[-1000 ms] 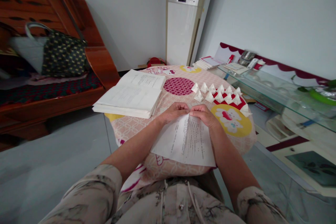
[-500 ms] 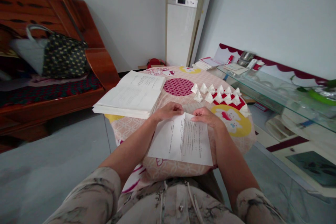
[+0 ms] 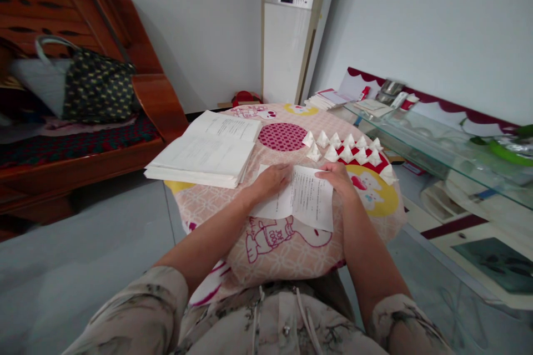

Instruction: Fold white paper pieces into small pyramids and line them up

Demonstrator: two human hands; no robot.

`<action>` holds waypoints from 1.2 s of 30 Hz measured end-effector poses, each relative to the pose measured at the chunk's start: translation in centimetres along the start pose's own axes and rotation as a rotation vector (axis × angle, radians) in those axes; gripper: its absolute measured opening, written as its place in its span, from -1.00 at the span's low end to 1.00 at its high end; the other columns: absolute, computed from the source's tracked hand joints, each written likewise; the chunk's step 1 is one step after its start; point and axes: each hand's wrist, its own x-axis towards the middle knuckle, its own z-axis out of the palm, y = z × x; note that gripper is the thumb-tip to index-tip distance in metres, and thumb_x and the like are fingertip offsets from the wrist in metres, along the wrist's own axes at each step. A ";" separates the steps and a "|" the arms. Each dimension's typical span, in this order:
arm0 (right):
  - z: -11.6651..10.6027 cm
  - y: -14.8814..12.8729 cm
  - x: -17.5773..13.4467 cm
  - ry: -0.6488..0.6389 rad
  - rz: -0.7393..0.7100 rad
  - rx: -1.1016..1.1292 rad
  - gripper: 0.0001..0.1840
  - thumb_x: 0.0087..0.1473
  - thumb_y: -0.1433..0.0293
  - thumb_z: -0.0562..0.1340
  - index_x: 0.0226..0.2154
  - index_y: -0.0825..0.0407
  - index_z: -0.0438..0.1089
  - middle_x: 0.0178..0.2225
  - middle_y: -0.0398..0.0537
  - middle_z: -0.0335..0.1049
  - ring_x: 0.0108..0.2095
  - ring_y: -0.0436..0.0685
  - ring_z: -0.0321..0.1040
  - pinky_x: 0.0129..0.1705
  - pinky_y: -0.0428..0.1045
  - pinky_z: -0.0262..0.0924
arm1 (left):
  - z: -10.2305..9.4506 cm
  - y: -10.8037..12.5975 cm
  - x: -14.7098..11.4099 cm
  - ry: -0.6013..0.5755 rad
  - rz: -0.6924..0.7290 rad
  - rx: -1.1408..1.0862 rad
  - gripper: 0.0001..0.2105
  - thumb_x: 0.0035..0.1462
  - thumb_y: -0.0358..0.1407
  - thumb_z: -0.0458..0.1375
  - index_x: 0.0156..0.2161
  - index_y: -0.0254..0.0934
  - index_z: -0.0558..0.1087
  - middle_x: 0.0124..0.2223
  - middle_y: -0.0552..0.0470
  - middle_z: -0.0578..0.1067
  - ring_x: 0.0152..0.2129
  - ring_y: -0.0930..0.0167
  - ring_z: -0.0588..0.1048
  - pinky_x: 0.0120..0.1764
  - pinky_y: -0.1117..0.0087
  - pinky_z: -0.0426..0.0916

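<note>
Both hands hold one printed sheet of paper above the near part of the table. My left hand is closed over its left part, with the fingertips partly hidden. On the right edge my right hand pinches the paper between thumb and fingers. A crease runs down the sheet's middle, and its two halves bend at an angle. Beyond my right hand stand several small white folded paper pyramids in two rows. To the left of my left hand lies a thick stack of printed paper.
A patterned pink cloth covers the round table. On the right is a glass shelf unit with papers, metal bowls and a green dish. A wooden bench with bags stands at left; a tall white cabinet-like unit is behind.
The sheet has been lifted and drawn away from me, bending along its middle crease. My left hand has turned over the paper; my right hand has shifted slightly right.
</note>
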 end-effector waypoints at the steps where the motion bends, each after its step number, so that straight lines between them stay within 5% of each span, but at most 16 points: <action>1: 0.1 0.2 0.0 0.023 0.023 0.002 -0.82 -0.32 0.30 0.40 -0.59 0.05 0.47 -0.66 -0.23 0.30 -0.60 0.01 0.17 -0.53 -0.07 0.00 | 0.3 0.2 -0.2 -0.035 -0.023 0.033 -0.52 0.42 -0.23 -0.09 0.34 -0.37 0.28 0.38 -0.22 0.32 0.33 0.21 0.28 0.35 0.10 0.17; 7: 0.3 0.2 0.0 0.244 0.024 -0.231 -0.84 -0.13 0.32 0.32 -0.61 0.04 0.44 -0.64 -0.16 0.32 -0.53 0.08 0.24 -0.43 -0.02 0.10 | 0.4 0.8 -0.8 -0.158 -0.124 0.149 -0.41 0.46 -0.13 -0.21 0.45 -0.40 0.07 0.48 -0.18 0.08 0.43 0.16 0.06 0.42 -0.01 -0.06; 15: 0.4 -0.4 -0.3 0.217 -0.034 -0.603 -0.68 0.00 0.38 0.21 -0.72 0.00 0.28 -0.61 -0.06 0.30 -0.45 0.13 0.24 -0.35 0.00 0.08 | 0.5 0.7 -0.8 -0.165 -0.126 0.170 -0.40 0.46 -0.09 -0.26 0.46 -0.31 0.05 0.49 -0.14 0.08 0.44 0.20 0.04 0.42 0.03 -0.09; 24: -0.4 1.1 -1.2 0.302 0.041 -0.436 -0.49 0.04 0.19 0.25 -0.78 -0.06 0.09 -0.74 -0.22 -0.02 -0.59 0.05 0.08 -0.51 -0.02 -0.05 | 0.6 0.7 -0.9 -0.142 -0.123 0.170 -0.41 0.46 -0.09 -0.27 0.46 -0.30 0.07 0.48 -0.14 0.11 0.44 0.21 0.05 0.42 0.03 -0.08; 30: -1.0 2.5 -3.7 0.164 0.110 -0.169 -0.73 -0.08 0.20 0.34 -0.63 0.02 0.42 -0.65 -0.14 0.32 -0.56 0.09 0.29 -0.54 -0.05 0.08 | 0.9 0.5 -0.8 -0.124 -0.116 0.145 -0.41 0.45 -0.10 -0.24 0.45 -0.34 0.09 0.47 -0.17 0.12 0.43 0.17 0.06 0.41 -0.01 -0.07; 36: -1.1 2.3 -4.5 0.191 0.164 -0.083 -0.84 -0.16 0.31 0.33 -0.51 0.08 0.54 -0.57 -0.06 0.48 -0.52 0.12 0.36 -0.55 -0.06 0.13 | 1.1 0.4 -0.8 -0.092 -0.112 0.159 -0.43 0.44 -0.11 -0.21 0.43 -0.29 0.13 0.46 -0.16 0.17 0.42 0.19 0.09 0.41 0.01 -0.05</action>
